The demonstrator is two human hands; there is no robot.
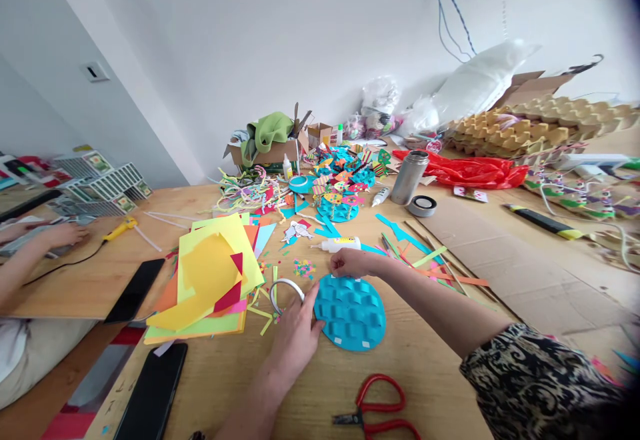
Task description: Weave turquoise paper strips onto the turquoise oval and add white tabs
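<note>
A blue oval paper piece with rows of raised paper loops lies on the table in front of me, small white pieces stuck near its top and bottom edges. My left hand is at its left side, thumb and forefinger against the rim. A white roll of tape sits tilted in that hand's other fingers, partly hidden by them. Over the top edge, my right hand is closed in a pinch; whatever is between its fingertips is too small to make out. A white glue bottle lies just behind it.
Red-handled scissors lie near the front edge. Coloured paper sheets are piled at left, with phones nearby. Behind stand paper decorations and a metal flask. Cardboard covers the right side. Another person's hand is far left.
</note>
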